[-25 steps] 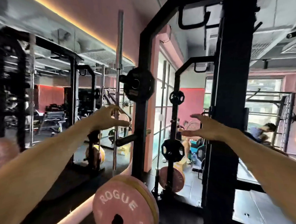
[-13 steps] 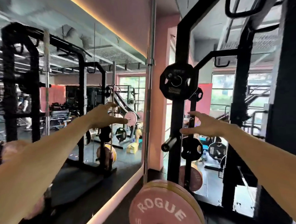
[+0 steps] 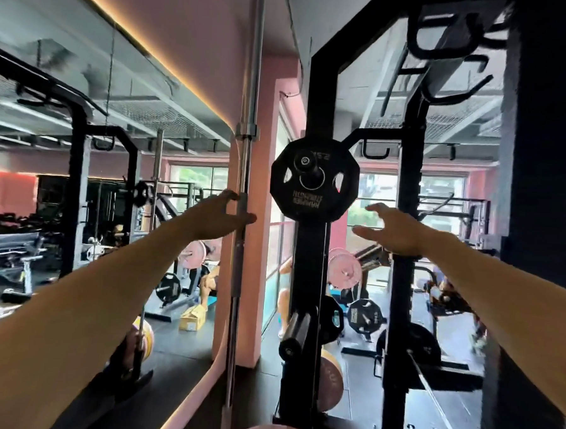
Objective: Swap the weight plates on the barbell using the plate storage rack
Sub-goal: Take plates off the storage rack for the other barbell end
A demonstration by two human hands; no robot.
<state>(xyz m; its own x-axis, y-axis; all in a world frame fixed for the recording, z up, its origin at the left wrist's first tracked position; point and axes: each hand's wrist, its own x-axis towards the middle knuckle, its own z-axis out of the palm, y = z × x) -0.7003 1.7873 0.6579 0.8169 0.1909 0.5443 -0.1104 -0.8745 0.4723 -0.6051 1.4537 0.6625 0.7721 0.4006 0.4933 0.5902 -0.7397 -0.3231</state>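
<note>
While both arms reach forward, the left hand (image 3: 221,216) and right hand (image 3: 394,231), fingers spread and holding nothing, flank the black rack upright (image 3: 310,268). One bare storage peg (image 3: 293,333) low on that upright points toward the camera. Higher, one black plate (image 3: 313,179) hangs flat-faced. Left of the upright, one barbell (image 3: 243,186) stands vertical, with open air between them.

Head cam, fwd-facing, close to rack (image 3: 310,265)
</note>
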